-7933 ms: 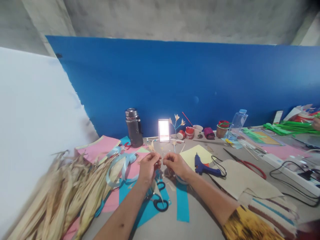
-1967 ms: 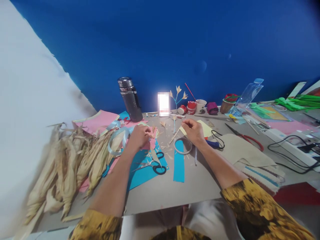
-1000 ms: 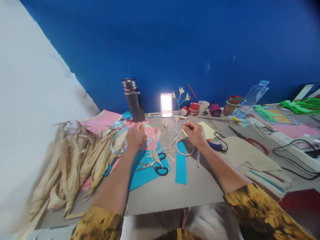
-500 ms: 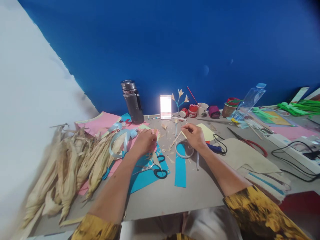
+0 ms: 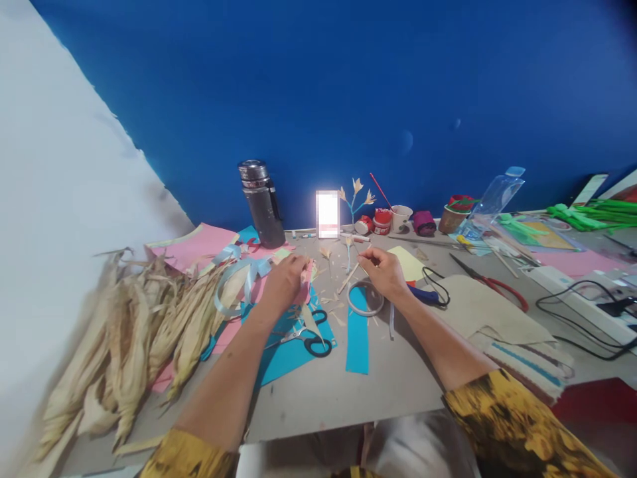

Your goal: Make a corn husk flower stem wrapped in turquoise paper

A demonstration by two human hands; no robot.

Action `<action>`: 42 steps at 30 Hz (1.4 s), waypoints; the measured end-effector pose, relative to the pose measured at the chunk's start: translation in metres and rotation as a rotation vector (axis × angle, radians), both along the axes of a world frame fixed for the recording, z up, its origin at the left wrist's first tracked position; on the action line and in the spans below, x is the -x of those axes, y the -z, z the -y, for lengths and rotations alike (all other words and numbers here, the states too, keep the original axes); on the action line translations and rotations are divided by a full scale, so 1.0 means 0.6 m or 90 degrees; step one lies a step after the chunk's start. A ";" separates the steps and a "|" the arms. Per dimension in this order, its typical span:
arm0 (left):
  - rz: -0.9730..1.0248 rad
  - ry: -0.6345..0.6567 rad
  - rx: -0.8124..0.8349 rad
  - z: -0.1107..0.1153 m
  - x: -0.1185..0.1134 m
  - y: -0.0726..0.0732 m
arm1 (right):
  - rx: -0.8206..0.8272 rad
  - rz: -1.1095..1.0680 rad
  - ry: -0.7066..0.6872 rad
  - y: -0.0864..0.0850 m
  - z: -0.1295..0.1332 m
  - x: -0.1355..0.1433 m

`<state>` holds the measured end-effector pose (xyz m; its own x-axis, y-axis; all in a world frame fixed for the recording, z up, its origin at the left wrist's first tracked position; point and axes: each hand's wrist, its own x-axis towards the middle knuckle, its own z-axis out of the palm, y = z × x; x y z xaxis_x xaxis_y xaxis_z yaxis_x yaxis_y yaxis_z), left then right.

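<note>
My left hand (image 5: 287,279) rests over the pink and blue paper with its fingers bent; what lies under its fingertips is hidden. My right hand (image 5: 382,269) pinches something thin and pale, too small to name, above a roll of tape (image 5: 365,313). Between the hands, small dried-husk flowers (image 5: 325,253) stand or lie on the table among husk scraps. Scissors with black handles (image 5: 317,346) lie on blue paper (image 5: 279,364) below my left hand. A blue paper strip (image 5: 357,345) passes under the tape roll.
Dried corn husks (image 5: 124,332) cover the left side. A dark thermos (image 5: 263,212), a flower stem (image 5: 353,202), a paper cup (image 5: 401,218) and a tilted plastic bottle (image 5: 492,202) stand behind. Red-handled shears (image 5: 502,290), a glue gun (image 5: 426,296) and a power strip (image 5: 582,309) lie right.
My left hand has shifted slightly left and its fingers are less curled, showing more pink paper beside them. My right hand keeps its pinch. The whole view has moved a little.
</note>
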<state>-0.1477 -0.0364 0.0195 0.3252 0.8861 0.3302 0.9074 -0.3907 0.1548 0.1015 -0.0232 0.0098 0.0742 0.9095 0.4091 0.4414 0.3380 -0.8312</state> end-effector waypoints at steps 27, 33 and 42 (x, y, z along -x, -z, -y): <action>-0.081 -0.001 0.203 0.098 -0.136 0.013 | 0.075 0.019 0.003 0.010 -0.025 -0.022; -0.074 -0.015 0.228 0.088 -0.124 0.011 | 0.129 0.335 -0.093 0.002 -0.002 -0.008; -0.073 -0.065 0.195 0.094 -0.144 0.016 | 0.210 0.542 -0.030 -0.010 0.010 0.000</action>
